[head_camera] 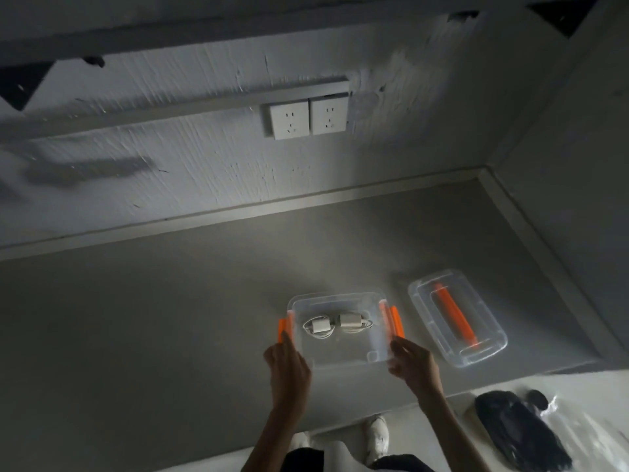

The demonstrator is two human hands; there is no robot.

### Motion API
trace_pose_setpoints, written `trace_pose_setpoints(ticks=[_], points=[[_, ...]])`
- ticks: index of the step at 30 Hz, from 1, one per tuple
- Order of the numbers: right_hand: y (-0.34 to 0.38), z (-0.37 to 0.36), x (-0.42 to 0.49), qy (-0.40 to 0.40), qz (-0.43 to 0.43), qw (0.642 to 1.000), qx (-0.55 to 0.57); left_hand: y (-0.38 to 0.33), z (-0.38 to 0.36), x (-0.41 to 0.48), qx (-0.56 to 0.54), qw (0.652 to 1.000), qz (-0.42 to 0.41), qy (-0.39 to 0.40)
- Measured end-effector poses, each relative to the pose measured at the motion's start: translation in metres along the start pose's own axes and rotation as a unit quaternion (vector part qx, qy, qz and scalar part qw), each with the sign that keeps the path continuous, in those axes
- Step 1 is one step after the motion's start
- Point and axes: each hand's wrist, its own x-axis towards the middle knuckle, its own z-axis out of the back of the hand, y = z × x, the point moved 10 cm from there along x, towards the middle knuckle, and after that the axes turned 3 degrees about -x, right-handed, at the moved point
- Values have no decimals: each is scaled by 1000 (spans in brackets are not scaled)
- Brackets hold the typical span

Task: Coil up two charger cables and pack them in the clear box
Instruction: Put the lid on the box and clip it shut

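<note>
— Two hands at the near corners of the clear box [343, 349], right?
— Yes: left hand [287, 364] and right hand [413, 364] press its sides, each grip curled on the box, which sits on the grey surface [153, 318].
— And inside?
— Both coiled charger cables [337, 325], side by side, white bricks on top.
— Beyond that?
— Orange latches [396, 321] flipped out; lid [457, 316] lying just right; wall sockets [309, 118] farther back.
</note>
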Motion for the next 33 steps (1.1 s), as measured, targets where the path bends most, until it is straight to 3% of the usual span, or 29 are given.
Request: trace_pose_setpoints(ticks=[3,6,8,11,13,15,18,21,26,33], points=[[0,-11,-9,43,-19,998,51,7,-3,-2,-4,999,30,40],[-3,5,-20,36,-12,998,44,-11,15,1,53,997,54,-10],[-10,38,-22,-22,-16,999,33,-47,17,8,96,994,-9,-50],[-37,87,-8,-89,-59,992,65,-135,-3,22,72,983,-147,-84],[-52,113,8,-121,-94,985,75,-198,-37,31,40,973,-222,-49],[-69,130,28,-130,-123,980,89,-255,-81,44,17,966,-254,42],[-93,148,56,-146,-169,963,148,-299,-169,66,82,946,-219,225],[-119,157,71,-151,-243,928,239,-306,-230,84,120,932,-153,306],[-123,161,91,-104,-270,897,334,-290,-278,102,138,926,-35,349],[-116,155,100,-33,-298,878,372,-299,-274,101,190,920,-40,340]])
